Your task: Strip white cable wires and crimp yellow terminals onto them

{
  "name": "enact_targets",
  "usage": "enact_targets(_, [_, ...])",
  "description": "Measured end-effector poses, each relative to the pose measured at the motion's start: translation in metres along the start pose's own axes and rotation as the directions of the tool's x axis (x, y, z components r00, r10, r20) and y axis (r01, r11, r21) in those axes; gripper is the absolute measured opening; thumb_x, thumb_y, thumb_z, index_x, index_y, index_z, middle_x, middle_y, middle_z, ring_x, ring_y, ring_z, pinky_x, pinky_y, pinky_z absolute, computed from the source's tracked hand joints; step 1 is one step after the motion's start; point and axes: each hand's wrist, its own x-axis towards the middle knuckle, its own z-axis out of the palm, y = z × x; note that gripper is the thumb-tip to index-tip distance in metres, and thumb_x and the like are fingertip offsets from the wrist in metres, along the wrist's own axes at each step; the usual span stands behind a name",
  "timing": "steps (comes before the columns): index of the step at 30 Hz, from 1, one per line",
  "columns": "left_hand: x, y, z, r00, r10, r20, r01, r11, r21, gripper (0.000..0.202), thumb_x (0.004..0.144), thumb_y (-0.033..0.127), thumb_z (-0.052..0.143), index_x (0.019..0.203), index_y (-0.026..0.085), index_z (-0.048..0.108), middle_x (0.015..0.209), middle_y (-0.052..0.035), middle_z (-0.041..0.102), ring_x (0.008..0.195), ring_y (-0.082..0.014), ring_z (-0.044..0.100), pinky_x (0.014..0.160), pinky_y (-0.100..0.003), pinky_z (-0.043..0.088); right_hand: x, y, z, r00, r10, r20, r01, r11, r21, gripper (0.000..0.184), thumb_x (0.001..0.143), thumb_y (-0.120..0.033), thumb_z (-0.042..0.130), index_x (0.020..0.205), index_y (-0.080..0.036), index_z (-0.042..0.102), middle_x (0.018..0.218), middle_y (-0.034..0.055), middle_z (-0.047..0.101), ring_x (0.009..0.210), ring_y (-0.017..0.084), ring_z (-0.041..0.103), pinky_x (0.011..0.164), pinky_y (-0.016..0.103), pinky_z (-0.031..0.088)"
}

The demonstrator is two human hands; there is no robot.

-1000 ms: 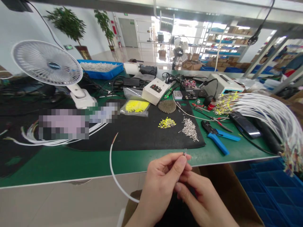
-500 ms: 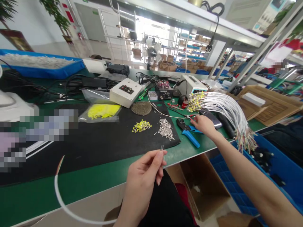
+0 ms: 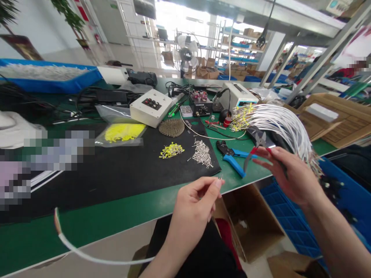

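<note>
The left hand (image 3: 193,210) pinches fine wire ends (image 3: 220,177) in its fingers, the right hand (image 3: 297,178) has fingers round red-handled cutters (image 3: 260,140), so I'd line both up squarely before squeezing.

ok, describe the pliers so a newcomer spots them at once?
On the green bench, find the big bundle of white cables toward the right. On its near side is the person's right hand, holding the pliers. Red on the handles and short metal jaws set them apart from the blue-handled crimping tool lying on the bench.
</note>
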Motion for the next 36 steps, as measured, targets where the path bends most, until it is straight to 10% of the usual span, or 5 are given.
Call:
enact_targets(6, [0.006,-0.006,0.024,0.993,-0.061,0.097,0.063,0.998,-0.019,0.036,0.090,0.056,0.069,0.090,0.020,0.071,0.078,0.0004,0.061,0.052,-0.0050,0.045,0.043,-0.017,0.033,-0.087,-0.003,-0.003,0.857,0.203,0.473,-0.457,0.725,0.516,0.028,0.108,-0.042,0.041,0.110,-0.025,0.062,0.123,0.0071,0.066,0.119,0.027,0.062,0.105,0.051,0.049])
enact_targets(13, [0.004,-0.008,0.053,0.976,-0.080,0.201,0.060,0.993,0.101,0.037,0.094,0.056,0.064,0.091,0.020,0.072,0.073,0.0026,0.061,0.048,-0.0036,0.046,0.043,-0.016,0.034,-0.101,-0.003,-0.010,0.954,0.124,0.272,-0.167,0.976,0.141,0.025,0.101,-0.044,0.063,0.091,-0.021,0.062,0.093,-0.0002,0.059,0.087,0.015,0.053,0.081,0.026,0.042])
enact_targets(36, [-0.010,-0.012,0.097,0.951,0.010,0.308,-0.107,0.948,0.299,0.030,0.100,0.043,0.058,0.095,0.023,0.079,0.083,-0.0003,0.072,0.076,-0.0130,0.060,0.071,-0.021,0.045,-0.108,0.006,-0.032,0.984,0.079,0.160,-0.105,0.982,0.159,0.018,0.096,-0.040,0.070,0.092,-0.023,0.072,0.119,0.0027,0.064,0.112,0.020,0.063,0.098,0.028,0.047])
